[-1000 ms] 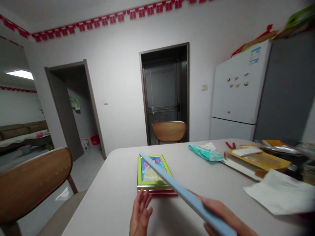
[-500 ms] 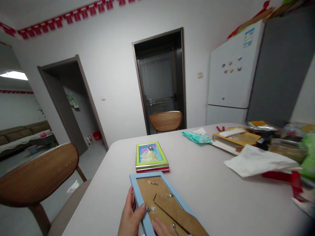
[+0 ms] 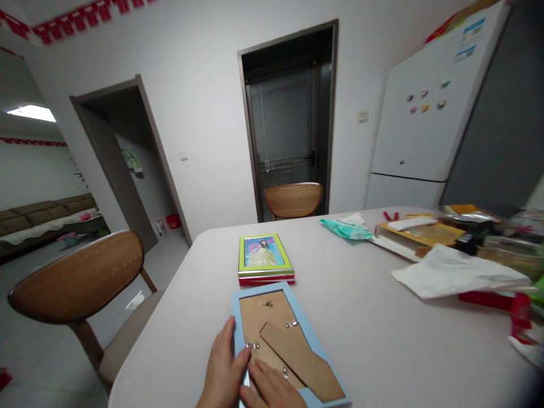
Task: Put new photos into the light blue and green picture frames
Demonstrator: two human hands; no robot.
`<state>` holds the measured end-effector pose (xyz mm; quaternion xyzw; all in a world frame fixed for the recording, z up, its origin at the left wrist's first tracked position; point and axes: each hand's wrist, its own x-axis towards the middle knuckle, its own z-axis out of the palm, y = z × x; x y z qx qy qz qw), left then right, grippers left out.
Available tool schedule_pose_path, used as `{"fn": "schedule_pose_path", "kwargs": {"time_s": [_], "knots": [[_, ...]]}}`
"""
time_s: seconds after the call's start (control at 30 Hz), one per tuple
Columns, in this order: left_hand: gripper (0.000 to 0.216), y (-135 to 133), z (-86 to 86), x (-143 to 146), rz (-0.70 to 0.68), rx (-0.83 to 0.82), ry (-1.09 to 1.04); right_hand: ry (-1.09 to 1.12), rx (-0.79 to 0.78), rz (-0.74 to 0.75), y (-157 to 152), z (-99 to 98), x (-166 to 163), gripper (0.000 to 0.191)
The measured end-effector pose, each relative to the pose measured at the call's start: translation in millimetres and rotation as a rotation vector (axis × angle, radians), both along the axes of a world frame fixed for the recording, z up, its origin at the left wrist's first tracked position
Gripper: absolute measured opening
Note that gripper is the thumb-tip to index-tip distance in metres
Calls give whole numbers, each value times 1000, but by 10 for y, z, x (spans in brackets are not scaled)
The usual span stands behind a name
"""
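A pale bench [image 3: 374, 334] carries a blue picture frame [image 3: 285, 345] lying face down, just in front of a green-framed photo stack [image 3: 265, 259]. The left hand [image 3: 224, 371] and right hand [image 3: 272, 388] rest flat and unclenched on the frame's near end, grasping nothing.

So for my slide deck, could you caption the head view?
Both hands, left hand and right hand, press on a face-down blue picture frame on a white table.

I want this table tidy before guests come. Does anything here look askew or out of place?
Mostly the right side: a crumpled white paper lies loose beside a jumble of packets and red items at the table edge. The blue frame lies face down, slightly angled, under the left hand and right hand. Nothing looks spilled or broken.
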<state>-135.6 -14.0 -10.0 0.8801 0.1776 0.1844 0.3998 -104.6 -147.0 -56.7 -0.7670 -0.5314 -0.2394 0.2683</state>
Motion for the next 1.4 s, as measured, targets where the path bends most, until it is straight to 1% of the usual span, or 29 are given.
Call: {"fn": "schedule_pose_path", "kwargs": {"time_s": [0.03, 0.07, 0.1, 0.13, 0.17, 0.2, 0.23, 0.3, 0.37, 0.47, 0.53, 0.67, 0.8, 1.07, 1.23, 1.4], "knots": [[55, -8, -14, -3, 5, 36, -8, 4, -44, 64, -61, 138, 57, 27], [53, -16, -25, -7, 8, 69, -12, 58, -82, 132, -137, 308, 135, 26], [52, -25, -31, -11, 11, 97, -13, 155, -145, 172, -225, 490, 235, 31], [52, -34, -32, -17, 13, 116, -9, 271, -177, 78, -316, 665, 355, 35], [52, -43, -27, -22, 16, 128, -4, 358, -208, -12, -401, 813, 489, 33], [52, -51, -17, -27, 20, 137, -1, 425, -234, -123, -475, 920, 627, 31], [52, -57, -4, -31, 24, 142, 2, 475, -290, -193, -532, 979, 759, 30], [53, -66, 20, -37, 34, 141, 11, 505, -352, -214, -587, 970, 967, 25], [52, -68, 32, -43, 39, 132, 16, 490, -346, -203, -577, 862, 1070, 23], [50, -69, 28, -60, 40, 122, 5, 456, -271, -223, -522, 720, 1074, 24], [48, -73, 29, -69, 42, 124, -1, 446, -244, -227, -501, 691, 1051, 25], [45, -106, 92, -45, 59, 122, 21, 444, -224, -232, -504, 703, 1048, 25], [40, -161, 180, 7, 77, 178, 57, 435, -207, -230, -510, 695, 1058, 25], [33, -174, 164, 14, 93, 185, 10, 431, -189, -223, -503, 685, 1041, 25], [30, -183, 228, 33, 128, 298, 117, 414, -223, -244, -497, 698, 1027, 25], [26, -213, 264, 53, 161, 345, 166, 389, -253, -249, -492, 699, 1010, 25]]}}
